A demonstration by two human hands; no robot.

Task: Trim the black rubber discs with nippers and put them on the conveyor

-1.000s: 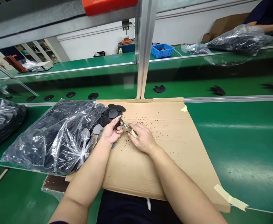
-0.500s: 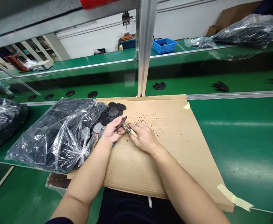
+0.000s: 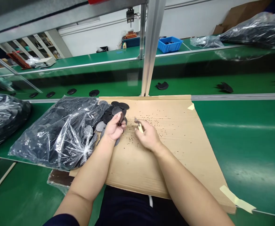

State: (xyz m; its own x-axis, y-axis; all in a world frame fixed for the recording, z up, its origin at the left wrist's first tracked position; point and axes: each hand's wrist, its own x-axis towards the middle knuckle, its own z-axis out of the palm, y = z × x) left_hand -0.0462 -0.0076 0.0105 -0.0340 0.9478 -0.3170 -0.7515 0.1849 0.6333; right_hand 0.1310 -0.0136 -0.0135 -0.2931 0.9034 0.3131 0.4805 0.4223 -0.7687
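Observation:
My left hand is closed on a dark disc, which stands tilted on edge between thumb and fingers. A short gap to the right, my right hand grips a pair of pliers or nippers with pale yellow handles, its metal jaws pointing up and left, apart from the disc. Behind and beside my left hand lies a pile of black and grey discs, partly hidden by that hand. Small dark scraps are scattered over the cardboard sheet under both hands.
A clear plastic bag of dark discs rests left of my arm, with another full bag beyond it. An upright metal post rises behind the cardboard. Dark pieces lie along the green belt. A blue bin stands farther back.
The pliers have moved away from the disc to the right, with my right hand. My left hand has turned the disc more upright. The view has shifted slightly.

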